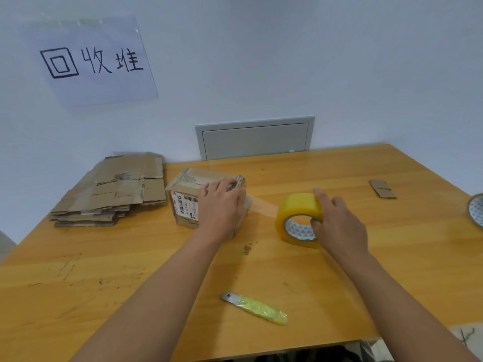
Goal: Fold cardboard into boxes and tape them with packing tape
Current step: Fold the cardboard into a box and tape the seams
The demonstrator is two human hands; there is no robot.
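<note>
Head view: small brown box w/ barcode label, clear tape strip off yellow roll

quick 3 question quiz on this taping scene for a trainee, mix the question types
1. True or false: the right hand holds the tape roll.
2. Where does the knife lie?
A. on the box
B. on the table, near the person
C. on the flat cardboard stack
3. Fill in: the left hand presses on the ____.

Key
1. True; a strip of tape runs from the roll to the box.
2. B; it lies on the table, touched by neither hand.
3. Box; the flat cardboard lies to its left.
</note>
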